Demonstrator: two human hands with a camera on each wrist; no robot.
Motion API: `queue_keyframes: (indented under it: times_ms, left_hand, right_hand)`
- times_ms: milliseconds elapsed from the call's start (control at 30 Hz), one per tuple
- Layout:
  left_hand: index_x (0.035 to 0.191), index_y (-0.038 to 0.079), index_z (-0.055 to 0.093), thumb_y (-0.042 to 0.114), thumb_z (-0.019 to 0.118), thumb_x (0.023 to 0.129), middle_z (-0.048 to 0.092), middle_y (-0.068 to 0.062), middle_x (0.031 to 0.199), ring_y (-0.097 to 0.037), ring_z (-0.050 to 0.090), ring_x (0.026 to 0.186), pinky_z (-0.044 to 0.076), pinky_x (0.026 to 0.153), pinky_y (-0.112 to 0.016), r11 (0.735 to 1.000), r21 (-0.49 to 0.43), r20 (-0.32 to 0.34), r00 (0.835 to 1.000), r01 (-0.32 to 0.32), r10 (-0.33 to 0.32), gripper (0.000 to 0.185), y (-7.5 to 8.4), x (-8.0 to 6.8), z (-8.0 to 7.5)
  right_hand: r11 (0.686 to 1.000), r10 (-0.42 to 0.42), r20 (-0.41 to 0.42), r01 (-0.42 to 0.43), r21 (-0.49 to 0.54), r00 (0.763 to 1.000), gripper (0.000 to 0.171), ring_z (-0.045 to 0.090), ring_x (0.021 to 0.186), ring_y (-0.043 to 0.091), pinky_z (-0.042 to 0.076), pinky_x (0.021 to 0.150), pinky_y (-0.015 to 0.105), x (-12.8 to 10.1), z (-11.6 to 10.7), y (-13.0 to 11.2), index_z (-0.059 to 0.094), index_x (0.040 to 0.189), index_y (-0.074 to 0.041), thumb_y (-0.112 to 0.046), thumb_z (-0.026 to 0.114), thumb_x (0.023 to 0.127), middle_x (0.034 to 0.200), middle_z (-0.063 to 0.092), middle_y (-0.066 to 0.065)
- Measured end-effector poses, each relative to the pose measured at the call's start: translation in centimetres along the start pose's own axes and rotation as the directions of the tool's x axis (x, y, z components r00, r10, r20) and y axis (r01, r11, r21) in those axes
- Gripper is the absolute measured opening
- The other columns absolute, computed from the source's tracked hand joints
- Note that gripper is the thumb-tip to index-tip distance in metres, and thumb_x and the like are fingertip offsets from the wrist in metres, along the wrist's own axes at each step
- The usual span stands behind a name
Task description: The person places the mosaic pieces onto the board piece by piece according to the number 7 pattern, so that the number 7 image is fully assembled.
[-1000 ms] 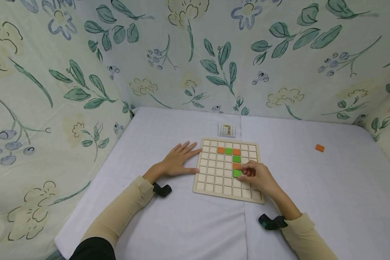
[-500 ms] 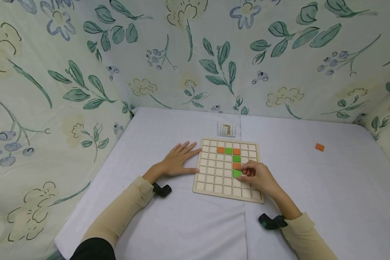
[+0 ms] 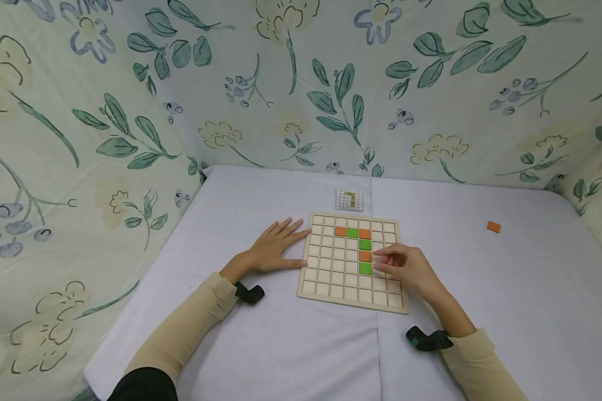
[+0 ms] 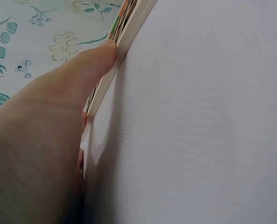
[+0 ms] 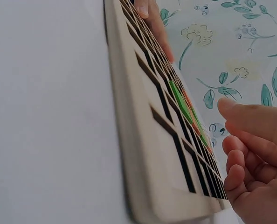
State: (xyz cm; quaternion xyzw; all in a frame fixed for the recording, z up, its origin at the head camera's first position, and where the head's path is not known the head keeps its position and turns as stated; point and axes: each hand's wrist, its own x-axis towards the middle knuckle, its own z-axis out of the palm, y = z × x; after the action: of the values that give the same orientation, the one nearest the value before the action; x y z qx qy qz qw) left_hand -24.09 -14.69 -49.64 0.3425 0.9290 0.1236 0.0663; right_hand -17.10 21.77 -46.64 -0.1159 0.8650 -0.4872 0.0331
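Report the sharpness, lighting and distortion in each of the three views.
Head view: even, soft light, sharp, with wide-angle bowing at the edges; the wooden grid board reads clearly. Left wrist view: the left hand fills the frame, blurred, with a soft shadow on the white tablecloth. Right wrist view: steep perspective stretches the board; the right hand is slightly soft.

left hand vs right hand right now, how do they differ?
The left hand lies flat on the tablecloth with fingers straight, fingertips against the left edge of the wooden grid board. The right hand hangs over the board's right side, fingers loosely curled, holding nothing, beside the lowest green tile. Both wear cream sleeves and a black wrist mount.
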Motion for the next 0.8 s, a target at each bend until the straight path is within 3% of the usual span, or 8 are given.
queue_keyframes:
  times_ms: [533, 800]
  left_hand:
    - [0.161, 0.030, 0.018, 0.078, 0.043, 0.089, 0.005, -0.001, 0.168, -0.028, -0.002, 0.153, -0.002, 0.120, -0.051, 1.000, -0.007, -0.002, 1.000, -0.007, 0.007, 0.090, 0.1, -0.1, -0.3]
    - [0.161, 0.034, 0.014, 0.081, 0.040, 0.089, 0.001, 0.003, 0.167, -0.025, -0.004, 0.153, -0.005, 0.120, -0.047, 1.000, 0.002, 0.012, 1.000, 0.007, -0.007, 0.090, -0.1, -0.1, -0.1]
  right_hand:
    - [0.995, 0.069, -0.218, -0.082, -0.049, 0.974, 0.040, 0.053, 0.079, 0.012, 0.045, 0.061, 0.016, -0.8, -5.5, 1.9, 0.069, 0.120, 0.004, -0.022, 0.077, 0.091, 0.094, 0.060, 0.010]
    - [0.987, 0.104, -0.311, -0.138, -0.088, 0.945, 0.048, 0.047, 0.080, 0.011, 0.041, 0.058, 0.016, -1.5, -8.8, 4.1, 0.067, 0.122, 0.005, -0.031, 0.075, 0.091, 0.091, 0.058, 0.000]
